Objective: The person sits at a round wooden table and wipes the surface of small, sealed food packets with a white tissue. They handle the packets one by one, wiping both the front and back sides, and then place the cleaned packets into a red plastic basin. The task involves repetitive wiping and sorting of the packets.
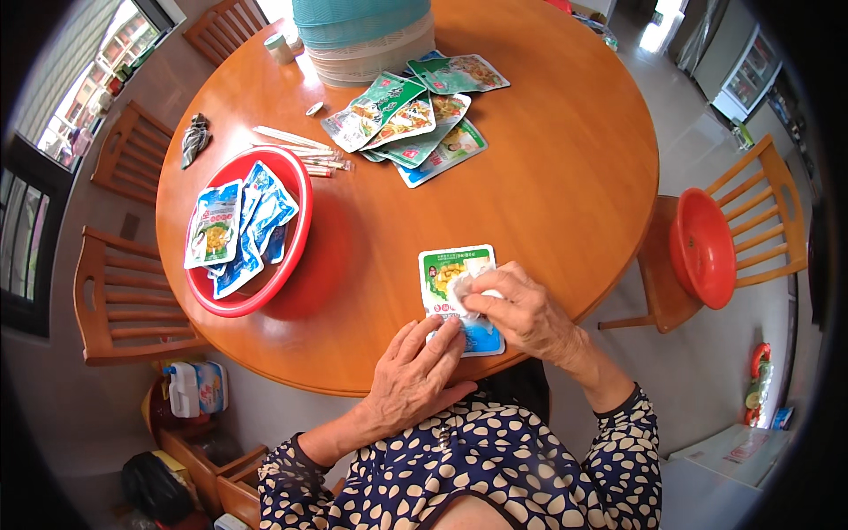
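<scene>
A flat food pouch (pixel 439 259), green on top and blue below, lies on the table near the edge in front of me. My left hand (pixel 417 369) rests on its lower left side with fingers stretched out, steadying nothing else. My right hand (pixel 532 320) is closed round a crumpled white tissue or cloth (pixel 458 288) and presses it against the middle of the pouch. The fingers and the wad hide part of the printed front.
On the round wooden table (pixel 565 132) stand a red basin (pixel 305 225) holding several blue pouches, a pile of green pouches (pixel 411 119), wrapped chopsticks (pixel 305 152) and a blue-and-white basket (pixel 364 44). Another red basin (pixel 704 249) sits on the chair (pixel 770 208) at right.
</scene>
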Available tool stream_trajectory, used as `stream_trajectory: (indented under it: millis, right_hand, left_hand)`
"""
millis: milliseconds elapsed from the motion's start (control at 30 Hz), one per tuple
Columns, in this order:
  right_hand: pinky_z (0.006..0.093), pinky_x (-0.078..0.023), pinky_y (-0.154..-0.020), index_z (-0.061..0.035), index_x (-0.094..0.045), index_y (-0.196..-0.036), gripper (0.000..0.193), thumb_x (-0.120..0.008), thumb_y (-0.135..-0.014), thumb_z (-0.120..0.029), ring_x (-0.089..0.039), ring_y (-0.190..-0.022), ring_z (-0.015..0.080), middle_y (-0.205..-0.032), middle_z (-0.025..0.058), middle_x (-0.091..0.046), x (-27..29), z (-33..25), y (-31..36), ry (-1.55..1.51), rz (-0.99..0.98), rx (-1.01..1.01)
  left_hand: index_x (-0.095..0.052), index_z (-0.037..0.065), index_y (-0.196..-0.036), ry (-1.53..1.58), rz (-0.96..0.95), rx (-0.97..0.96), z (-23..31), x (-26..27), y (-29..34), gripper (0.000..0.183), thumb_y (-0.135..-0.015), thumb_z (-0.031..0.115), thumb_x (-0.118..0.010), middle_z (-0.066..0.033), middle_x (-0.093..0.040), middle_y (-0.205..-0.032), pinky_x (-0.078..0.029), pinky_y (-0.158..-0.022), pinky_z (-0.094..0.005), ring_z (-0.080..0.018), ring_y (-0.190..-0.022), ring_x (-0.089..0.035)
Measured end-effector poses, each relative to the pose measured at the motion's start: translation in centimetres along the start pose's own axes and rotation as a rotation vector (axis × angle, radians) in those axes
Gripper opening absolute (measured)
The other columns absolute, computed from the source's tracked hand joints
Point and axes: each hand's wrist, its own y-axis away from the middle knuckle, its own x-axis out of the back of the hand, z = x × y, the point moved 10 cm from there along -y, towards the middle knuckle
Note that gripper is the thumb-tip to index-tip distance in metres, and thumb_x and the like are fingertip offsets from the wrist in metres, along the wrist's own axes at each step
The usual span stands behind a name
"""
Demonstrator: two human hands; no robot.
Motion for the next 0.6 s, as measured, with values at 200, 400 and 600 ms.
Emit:
stream_trajectory:
  millis: [200, 400, 600]
  right_hand:
    - [0.0389, -0.055, -0.074, -0.0007, -0.069, -0.098, 0.023, -0.067, -0.077, 0.009, -0.059, -0.091, 0.0295, -0.099, 0.0101, -0.061, 2.3, 4.2, 0.1, 0.21, 0.149, -0.157]
    - [0.0392, -0.052, -0.073, 0.0, -0.069, -0.097, 0.026, -0.065, -0.076, 0.014, -0.059, -0.089, 0.0304, -0.099, 0.0114, -0.061, 2.4, 3.7, 0.0, 0.19, 0.225, -0.148]
    - [0.0408, -0.05, -0.073, 0.0007, -0.069, -0.096, 0.026, -0.065, -0.074, 0.015, -0.058, -0.088, 0.0325, -0.098, 0.0122, -0.061, 2.6, 3.2, 0.0, 0.165, 0.207, -0.137]
  left_hand:
    - [-0.065, 0.004, -0.116, 0.177, 0.132, 0.064, -1.9, 1.4, 1.3, 0.065, -0.071, 0.046, -0.086, -0.0149, -0.059, -0.122, -0.045, -0.101, -0.0465, -0.0343, -0.115, -0.056]
    - [-0.05, -0.002, -0.133, 0.027, 0.051, 0.295, -6.3, 2.3, -3.4, 0.092, -0.065, 0.05, -0.087, -0.0216, -0.038, -0.135, -0.032, -0.107, -0.0507, -0.0399, -0.128, -0.036]
    - [-0.055, 0.002, -0.109, 0.204, -0.174, 0.361, -7.9, -0.4, -5.1, 0.079, -0.054, 0.045, -0.093, -0.0187, -0.046, -0.128, -0.037, -0.1, -0.0479, -0.0371, -0.123, -0.042]
